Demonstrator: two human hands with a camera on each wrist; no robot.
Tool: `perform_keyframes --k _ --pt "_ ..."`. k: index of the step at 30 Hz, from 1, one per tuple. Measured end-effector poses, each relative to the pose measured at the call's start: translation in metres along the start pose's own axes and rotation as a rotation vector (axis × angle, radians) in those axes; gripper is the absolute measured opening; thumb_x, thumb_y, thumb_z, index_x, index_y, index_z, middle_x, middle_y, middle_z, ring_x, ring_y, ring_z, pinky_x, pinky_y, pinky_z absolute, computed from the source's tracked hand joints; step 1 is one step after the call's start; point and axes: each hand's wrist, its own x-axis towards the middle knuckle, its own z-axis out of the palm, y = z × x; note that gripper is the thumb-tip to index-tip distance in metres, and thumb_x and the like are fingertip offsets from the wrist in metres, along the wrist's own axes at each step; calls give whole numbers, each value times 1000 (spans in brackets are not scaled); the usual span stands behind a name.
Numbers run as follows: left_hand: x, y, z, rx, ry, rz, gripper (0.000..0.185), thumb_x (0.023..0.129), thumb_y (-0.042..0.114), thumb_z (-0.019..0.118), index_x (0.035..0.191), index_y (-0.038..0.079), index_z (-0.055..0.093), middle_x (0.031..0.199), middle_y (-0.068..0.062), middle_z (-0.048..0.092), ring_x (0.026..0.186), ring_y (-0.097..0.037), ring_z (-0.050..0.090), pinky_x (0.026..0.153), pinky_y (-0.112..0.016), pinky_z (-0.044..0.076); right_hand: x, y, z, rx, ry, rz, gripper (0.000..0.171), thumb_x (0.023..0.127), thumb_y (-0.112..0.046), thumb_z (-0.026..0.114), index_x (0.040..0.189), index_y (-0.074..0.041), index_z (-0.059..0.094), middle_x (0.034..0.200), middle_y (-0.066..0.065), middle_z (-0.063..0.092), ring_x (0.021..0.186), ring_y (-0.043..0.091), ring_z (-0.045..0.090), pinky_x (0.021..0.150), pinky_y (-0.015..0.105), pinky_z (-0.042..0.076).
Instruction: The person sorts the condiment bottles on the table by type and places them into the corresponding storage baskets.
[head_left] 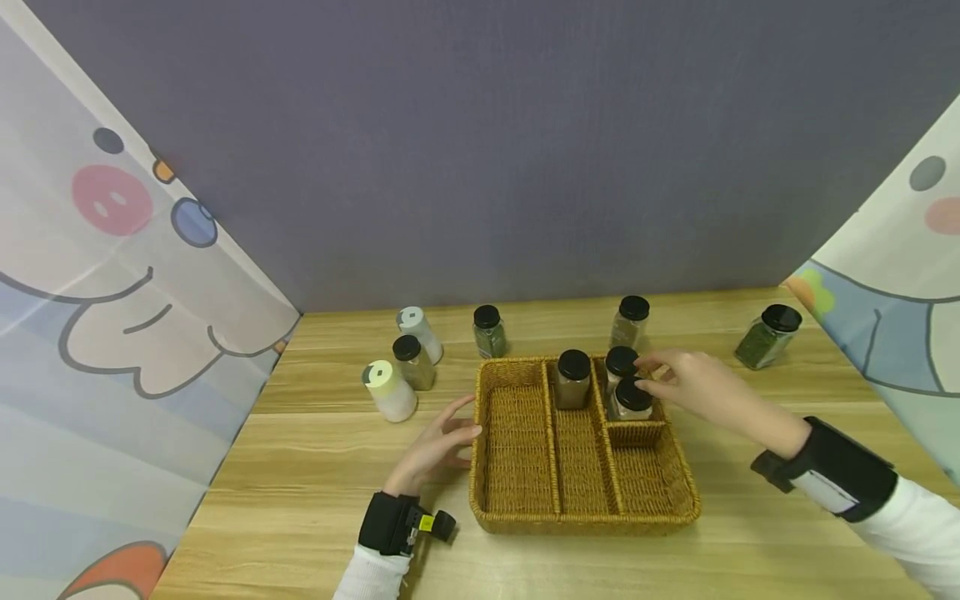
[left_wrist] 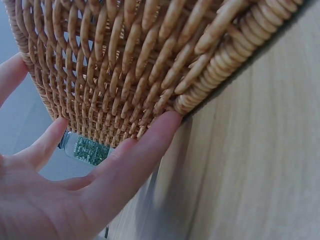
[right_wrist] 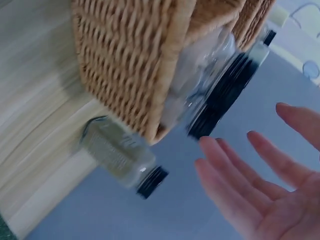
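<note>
A woven wicker basket [head_left: 585, 523] with several compartments sits on the table. My left hand [head_left: 437, 450] rests against its left wall, and in the left wrist view the fingertips [left_wrist: 167, 120] touch the weave with the fingers fairly straight. In the small back right compartment stand two black-lidded jars side by side, a front jar [head_left: 632, 400] and a rear jar [head_left: 621, 363]. My right hand [head_left: 693, 383] hovers right at their lids, its fingers spread and holding nothing in the right wrist view. Another black-lidded jar [head_left: 573, 379] of brownish contents stands in the middle compartment.
Behind the basket are a jar of green herbs [head_left: 489, 332] and a brownish jar [head_left: 630, 321]. Left of it stand two white bottles, a near one [head_left: 392, 392] and a far one [head_left: 422, 333], with a spice jar [head_left: 415, 364] between. A green jar [head_left: 767, 336] is far right.
</note>
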Motion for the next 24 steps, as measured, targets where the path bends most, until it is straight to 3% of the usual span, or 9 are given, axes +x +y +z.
perform_keyframes --k 17,24 --pt "0 0 0 -7 -9 4 66 84 23 60 140 20 24 131 -25 33 108 -32 48 76 -46 49 9 65 -25 57 4 -24 27 88 -14 53 107 5 58 98 25 61 78 32 61 64 42 51" --pt "-1 0 1 -4 -3 -1 66 84 22 60 140 21 24 131 -25 33 107 -32 48 76 -46 49 12 94 -30 -35 48 18 26 88 -12 53 105 7 59 91 25 62 76 34 60 62 43 50"
